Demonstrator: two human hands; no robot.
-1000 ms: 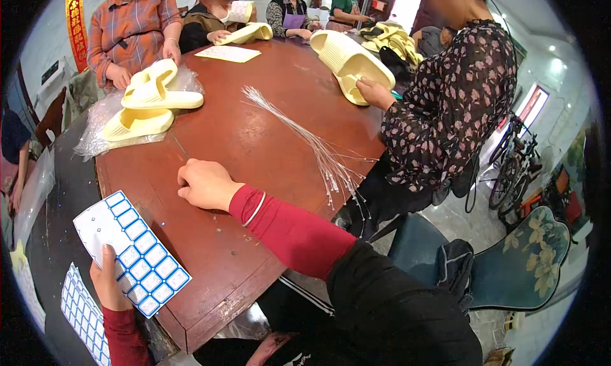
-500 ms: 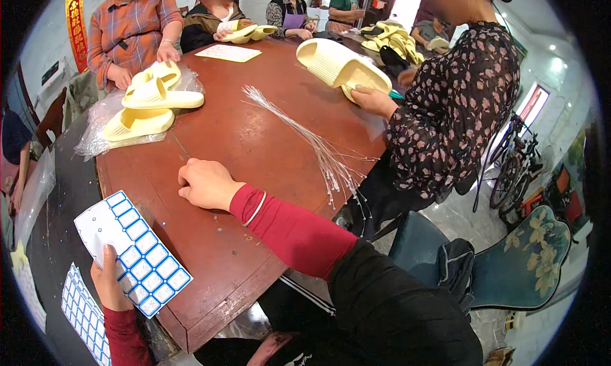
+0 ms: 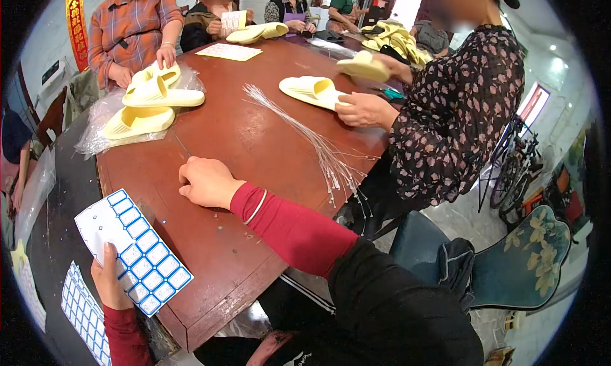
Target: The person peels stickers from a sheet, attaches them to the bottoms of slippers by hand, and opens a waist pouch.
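My left hand (image 3: 108, 278) grips the lower left edge of a sheet of blue-bordered sticker labels (image 3: 145, 239), thumb on top. Part of the sheet is bare white backing; the remaining labels carry faint print. My right hand (image 3: 209, 183) rests on the red-brown table (image 3: 235, 156) with its fingers curled under. Whether anything is inside those fingers is hidden. More label sheets (image 3: 86, 312) lie to the left of my left forearm, on the dark table edge.
Yellow slippers (image 3: 162, 97) lie on clear plastic at the left. White ties (image 3: 299, 134) spread across the middle. At the right, a co-worker in a floral blouse (image 3: 458, 105) handles yellow slippers (image 3: 312, 91). Several other people stand or sit around the table. A green chair (image 3: 509, 264) stands beside me.
The floral-bloused co-worker has separated the slippers: one is low at the table, the other raised farther back. A seated person across now holds up a label sheet. My hands stay almost still.
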